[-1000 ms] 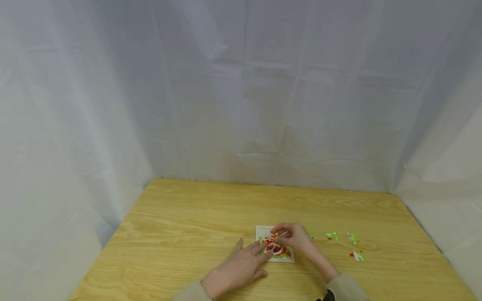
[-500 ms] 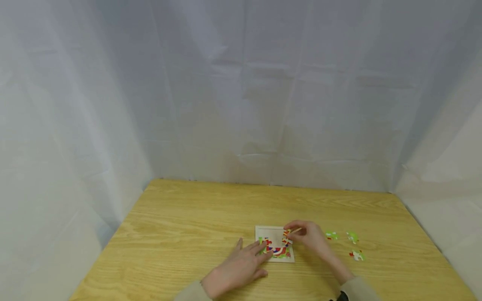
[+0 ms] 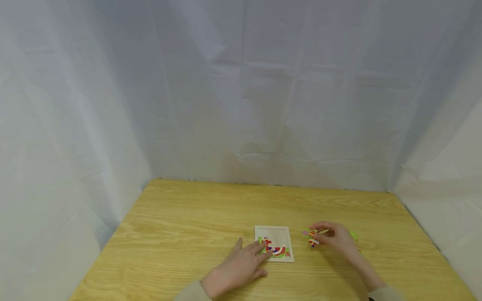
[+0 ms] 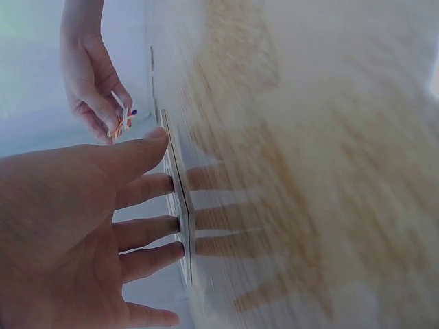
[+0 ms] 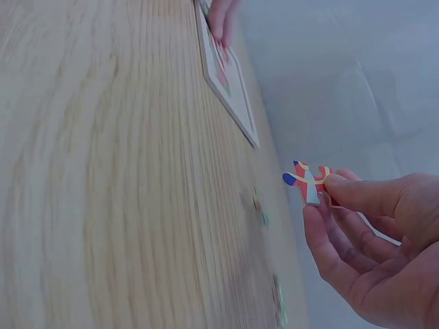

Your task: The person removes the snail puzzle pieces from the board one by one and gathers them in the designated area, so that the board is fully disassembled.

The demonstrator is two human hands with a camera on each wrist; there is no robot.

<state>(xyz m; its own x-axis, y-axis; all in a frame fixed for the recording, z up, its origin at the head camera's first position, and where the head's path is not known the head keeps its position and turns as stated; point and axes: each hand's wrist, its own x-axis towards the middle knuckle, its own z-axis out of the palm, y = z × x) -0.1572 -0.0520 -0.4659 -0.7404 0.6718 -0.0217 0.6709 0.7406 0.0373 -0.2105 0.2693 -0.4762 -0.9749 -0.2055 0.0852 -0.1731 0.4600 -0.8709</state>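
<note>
A jigsaw piece (image 5: 309,179) in red, yellow, white and blue is pinched between the thumb and fingers of my right hand (image 3: 337,240). That hand is over the table, right of the pale wooden puzzle tray (image 3: 273,230). Fingers spread and straight, my left hand (image 3: 241,265) rests on the tray's lower left part. Fitted pieces (image 3: 280,251) in red, white, blue and green fill the tray's near and left side, partly hidden under the left fingers. The far right part of the tray shows its bare wooden bottom.
A pink piece (image 3: 305,233) shows just left of my right hand. Past that hand, a green piece (image 3: 354,236) lies partly hidden by it. Loose pieces (image 5: 279,301) appear edge-on in the right wrist view. White sheeting (image 3: 241,104) surrounds the wooden table (image 3: 188,217).
My right hand has lifted the red and yellow piece out of the tray and carried it to the right, past the tray's edge. My left hand has stayed in place.
</note>
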